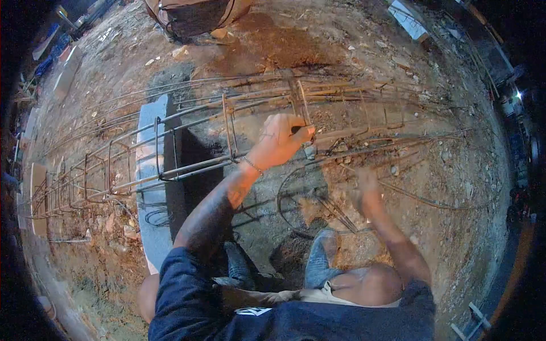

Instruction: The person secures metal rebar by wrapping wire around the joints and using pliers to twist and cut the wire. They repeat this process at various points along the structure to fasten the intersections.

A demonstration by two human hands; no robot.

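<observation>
A long rebar cage (199, 117) of thin rusty bars with rectangular stirrups runs across the view. At its middle, my left hand (282, 138) has its fingers curled at the lower bar beside an upright stirrup (304, 102); a bracelet is on the wrist. Whether the fingers grip the bar or the stirrup is hard to make out. My right hand (365, 190) is blurred by motion, below the cage and apart from it, its fingers smeared. Near it, a pair of thin dark rods (339, 215) slants above the ground.
A pale block (152, 199) stands under the cage's left part. A curved wire (278, 196) loops near my knees. A brown bag-like object (196, 17) sits at the top, and a white block (408, 21) lies at the upper right. The ground is rough and stony.
</observation>
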